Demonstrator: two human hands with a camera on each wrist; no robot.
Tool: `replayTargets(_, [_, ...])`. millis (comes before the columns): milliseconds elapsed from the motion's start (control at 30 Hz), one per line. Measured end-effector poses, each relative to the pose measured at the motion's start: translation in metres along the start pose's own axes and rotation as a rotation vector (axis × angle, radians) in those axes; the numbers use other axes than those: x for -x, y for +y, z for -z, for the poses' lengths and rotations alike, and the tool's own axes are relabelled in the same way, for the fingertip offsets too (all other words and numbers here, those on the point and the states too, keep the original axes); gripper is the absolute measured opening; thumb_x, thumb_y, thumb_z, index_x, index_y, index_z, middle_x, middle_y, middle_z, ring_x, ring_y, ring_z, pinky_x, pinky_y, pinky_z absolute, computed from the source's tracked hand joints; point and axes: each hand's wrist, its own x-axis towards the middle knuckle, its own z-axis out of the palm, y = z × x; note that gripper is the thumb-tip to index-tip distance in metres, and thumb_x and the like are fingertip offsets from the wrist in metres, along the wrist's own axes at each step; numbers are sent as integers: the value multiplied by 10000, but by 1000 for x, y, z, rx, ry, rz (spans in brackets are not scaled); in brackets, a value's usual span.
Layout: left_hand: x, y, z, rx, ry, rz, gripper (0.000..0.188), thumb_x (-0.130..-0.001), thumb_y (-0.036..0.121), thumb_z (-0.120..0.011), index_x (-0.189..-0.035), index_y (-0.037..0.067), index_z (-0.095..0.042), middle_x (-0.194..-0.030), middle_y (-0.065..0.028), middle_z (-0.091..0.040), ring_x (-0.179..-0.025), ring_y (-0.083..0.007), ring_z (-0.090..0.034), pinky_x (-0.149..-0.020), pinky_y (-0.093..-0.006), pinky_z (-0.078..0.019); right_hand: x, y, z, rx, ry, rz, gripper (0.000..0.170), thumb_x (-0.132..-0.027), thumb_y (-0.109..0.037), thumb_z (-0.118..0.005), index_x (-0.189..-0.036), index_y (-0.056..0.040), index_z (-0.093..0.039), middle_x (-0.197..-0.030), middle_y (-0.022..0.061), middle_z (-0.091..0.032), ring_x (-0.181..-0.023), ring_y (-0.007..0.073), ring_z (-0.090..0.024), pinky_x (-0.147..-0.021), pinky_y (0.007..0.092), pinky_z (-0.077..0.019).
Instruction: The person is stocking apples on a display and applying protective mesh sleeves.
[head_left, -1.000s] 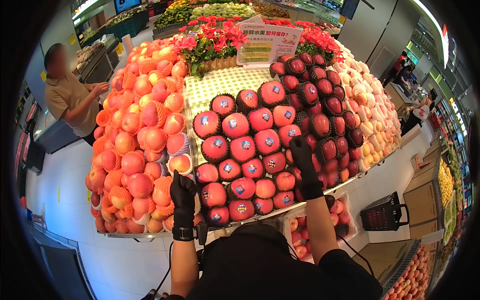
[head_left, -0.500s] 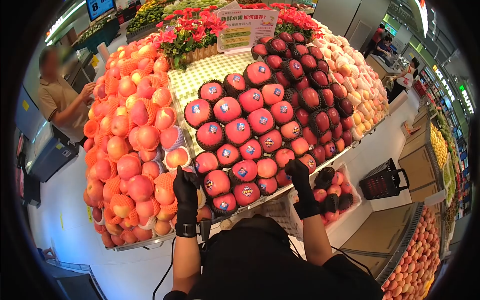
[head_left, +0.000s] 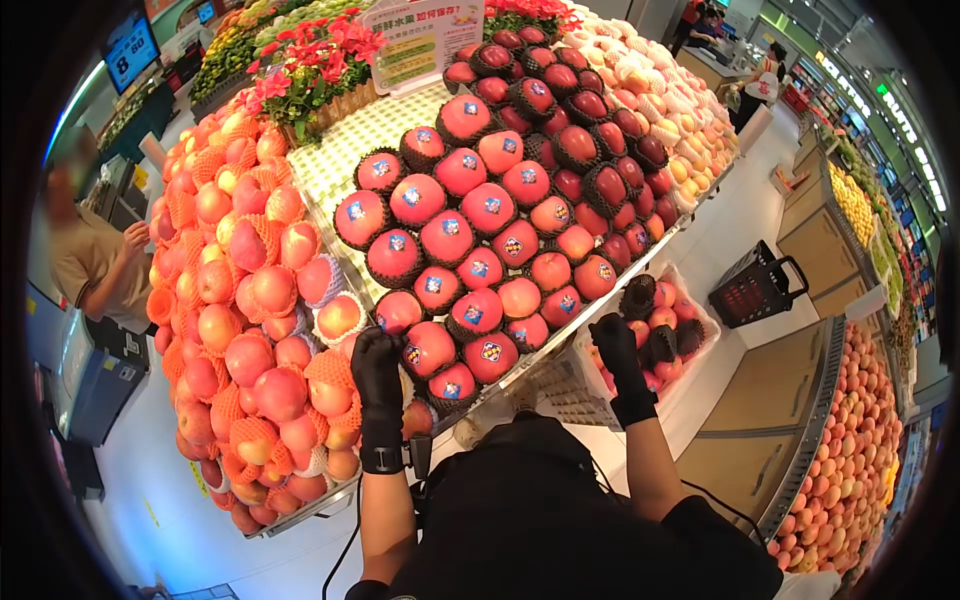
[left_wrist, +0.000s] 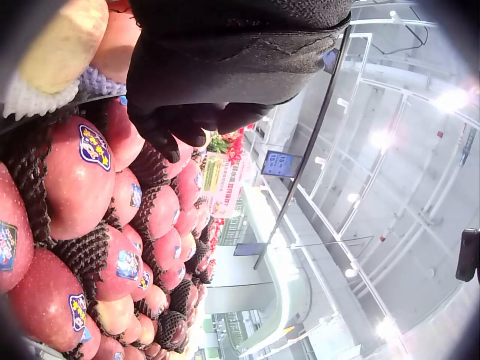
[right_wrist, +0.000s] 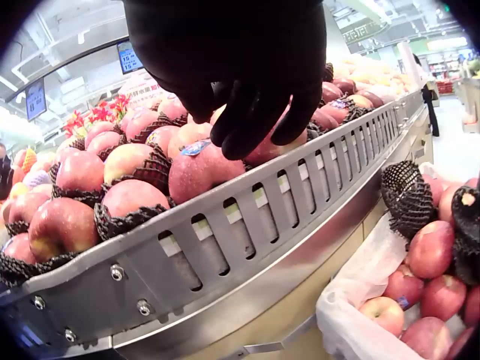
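My left hand [head_left: 378, 375], in a black glove, hovers at the front left corner of the red apples [head_left: 447, 238], beside the paler apples [head_left: 283, 395] in orange foam nets. Its fingers curl loosely with nothing in them; in the left wrist view, stickered apples [left_wrist: 81, 165] in black nets lie below the hand [left_wrist: 232, 64]. Also black-gloved, my right hand [head_left: 622, 365] hangs between the display's front edge and a crate of apples [head_left: 664, 345]. Loosely bent fingers [right_wrist: 247, 120] show in the right wrist view, overlapping the apples behind the grey slatted rail [right_wrist: 217, 240].
Dark red apples [head_left: 575, 145] and net-wrapped peaches [head_left: 650, 95] fill the right of the display. Behind stand red flowers [head_left: 320, 65] and a sign [head_left: 425, 45]. A black basket [head_left: 755, 285] sits on the floor at the right. A person [head_left: 95, 255] stands at the left.
My right hand has moved from over the apples back past the display's front edge, to the crate's side. The left hand stays near the front left corner. The head view has turned right.
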Motion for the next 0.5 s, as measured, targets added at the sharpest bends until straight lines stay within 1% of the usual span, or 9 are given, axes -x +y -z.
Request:
replayTargets(33, [-1,-2,-2,-8,4,4,142,-857,47,-520,-991,12,-547,-869,-64,-589,-807,-179,-579,-787,-289,-487,7,-11,4,141,10,-36,161,-852,-127,-694,-885,-14,-585,-713,79,-612,-662,138,-620,-573,288,-502])
replayTargets(67, [-1,-6,-3,-16,11,10,149,-852,43,-516,-994,7,-546,-870,-69,-588,-815,-189,-584,-799,-295,-490,8,7,1,-81,33,-135,210,-885,-188,-670,-848,-3,-579,-662,45,-594,-543,148,-617,-489,310,-509])
replayTargets(100, [-5,-13,1,90,-33,-13,158,-845,32,-525,-997,-4,-543,-868,-82,-585,-828,-219,-591,-823,-320,-497,11,12,3,-256,9,-220,214,-883,-186,-673,-880,16,-602,-688,77,-608,-535,166,-619,-478,309,-526])
replayTargets(233, [-12,-21,9,145,-110,-53,166,-874,30,-539,-1035,-14,-537,-868,-69,-561,-836,-228,-595,-843,-346,-508,21,72,7,-579,-83,-292,214,-880,-127,-645,-1027,23,-605,-877,96,-623,-697,193,-636,-508,349,-549])
replayTargets(267, [-8,-16,4,-442,-105,-207,162,-906,55,-547,-1044,-29,-549,-869,-68,-589,-819,-194,-590,-798,-302,-499,25,84,8,-649,-92,-286,225,-874,-114,-642,-1046,26,-602,-901,101,-619,-709,197,-635,-512,357,-551])
replayTargets(300, [-6,-9,-5,-1027,-107,-375,170,-938,81,-555,-1052,-45,-561,-869,-66,-617,-803,-159,-586,-754,-259,-489,28,102,6,-612,-89,-246,226,-875,-109,-632,-1053,26,-599,-904,109,-615,-718,204,-636,-518,367,-553])
replayTargets(367, [-16,-27,5,-142,8,-95,202,-953,59,-543,-1132,-30,-514,-890,-66,-568,-852,-194,-580,-851,-337,-525,29,144,-4,-542,-83,-161,229,-876,-99,-612,-1067,25,-592,-910,124,-606,-736,219,-637,-529,389,-557])
replayTargets(400, [-21,-28,12,-460,-76,-262,217,-954,58,-537,-1147,-34,-506,-896,-76,-576,-860,-199,-583,-869,-337,-517,31,169,-3,137,-55,335,203,-895,-154,-597,-1041,-13,-590,-865,146,-578,-640,243,-621,-498,424,-533])
replayTargets(500, [-27,-25,13,-1329,-200,-597,239,-955,47,-509,-1174,-47,-489,-919,-107,-598,-889,-215,-590,-923,-346,-488,36,162,7,-858,-76,-620,288,-780,-104,-704,-1034,-28,-592,-892,147,-596,-637,237,-625,-516,417,-523])
